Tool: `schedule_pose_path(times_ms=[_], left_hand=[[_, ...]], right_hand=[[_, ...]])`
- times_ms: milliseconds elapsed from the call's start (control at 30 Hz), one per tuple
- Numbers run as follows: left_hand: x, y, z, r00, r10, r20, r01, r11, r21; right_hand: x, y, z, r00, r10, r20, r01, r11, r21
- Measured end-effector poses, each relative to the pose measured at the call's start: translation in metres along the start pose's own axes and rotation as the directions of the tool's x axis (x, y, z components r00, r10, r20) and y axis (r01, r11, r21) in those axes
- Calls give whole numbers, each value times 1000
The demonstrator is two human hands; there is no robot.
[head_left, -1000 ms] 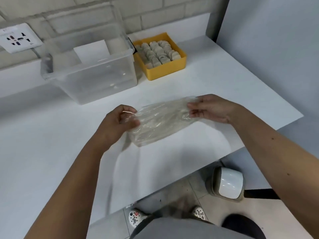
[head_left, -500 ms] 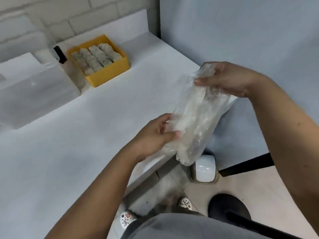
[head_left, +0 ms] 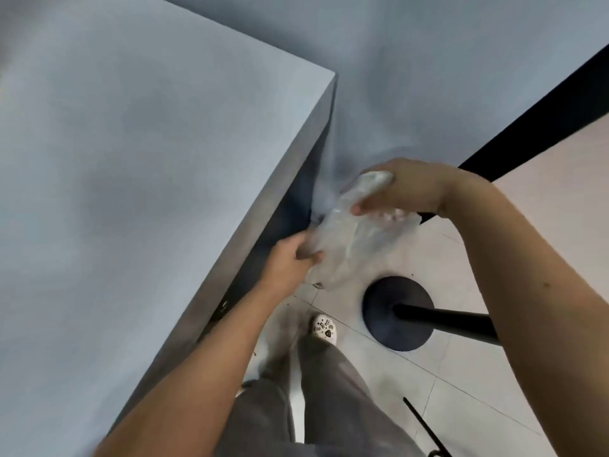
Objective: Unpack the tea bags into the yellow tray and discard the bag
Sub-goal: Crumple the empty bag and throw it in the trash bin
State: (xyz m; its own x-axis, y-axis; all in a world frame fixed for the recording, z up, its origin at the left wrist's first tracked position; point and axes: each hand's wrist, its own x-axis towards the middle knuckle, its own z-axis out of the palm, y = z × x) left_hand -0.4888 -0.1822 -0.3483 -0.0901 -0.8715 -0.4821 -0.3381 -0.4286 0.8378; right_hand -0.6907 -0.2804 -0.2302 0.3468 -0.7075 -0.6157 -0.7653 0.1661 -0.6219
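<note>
Both bare forearms stretched forward. The left hand (head_left: 290,262) pinched the bag (head_left: 349,245) low, and the right hand (head_left: 408,189) gripped its far top, fingers curled.

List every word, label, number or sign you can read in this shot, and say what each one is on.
No text here can be read with confidence.
plastic bag: clear, with no print or label visible.
shoe: small dark charms on the white upper, possibly letters, too blurred to read.
table: plain surface, no markings.
</note>
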Motion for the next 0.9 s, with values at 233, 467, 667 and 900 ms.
schedule_pose_path(times_ms=[233,467,667,900], left_hand=[[95,-81,42,1000,-7,-24,10,992,128],[174,-172,72,987,-154,-40,159,940,302],[230,-206,87,985,-170,-43,158,754,637],[282,-229,113,979,-197,59,71,594,801]], right_hand=[[51,138,55,949,216,-228,-131,931,340],[107,216,117,892,265,-366,-266,963,47],[149,257,153,897,179,-403,-242,964,-112],[172,283,188,904,82,-420,-156,977,-143]])
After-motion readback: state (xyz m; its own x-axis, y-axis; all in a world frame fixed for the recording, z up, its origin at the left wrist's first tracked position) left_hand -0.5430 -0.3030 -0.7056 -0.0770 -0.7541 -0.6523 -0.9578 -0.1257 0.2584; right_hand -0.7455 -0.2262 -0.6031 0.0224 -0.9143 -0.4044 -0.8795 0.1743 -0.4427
